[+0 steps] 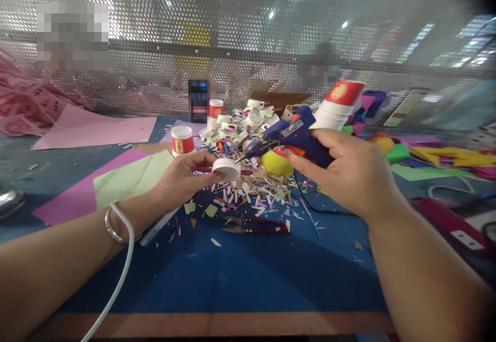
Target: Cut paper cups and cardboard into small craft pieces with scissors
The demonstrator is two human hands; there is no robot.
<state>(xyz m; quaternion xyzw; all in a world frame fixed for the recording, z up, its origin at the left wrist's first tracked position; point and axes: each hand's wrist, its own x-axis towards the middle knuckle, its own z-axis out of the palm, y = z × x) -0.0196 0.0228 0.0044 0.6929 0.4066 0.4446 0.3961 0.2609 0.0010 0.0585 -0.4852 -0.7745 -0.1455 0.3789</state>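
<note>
My left hand is closed around a small white round paper disc with a purple strip under it, held just above the blue table. My right hand grips a blue hot glue gun with an orange trigger. Its nozzle points left and down, almost touching the disc's top edge. A black cord runs from the gun down onto the table. A silver bangle sits on my left wrist, and a white cable crosses under that forearm.
A heap of paper scraps lies under the hands, with red-handled scissors in front. Red-and-white paper cups stand behind, a stack at right. Pink and green sheets lie left, coloured foam pieces right. A perforated metal screen backs the table.
</note>
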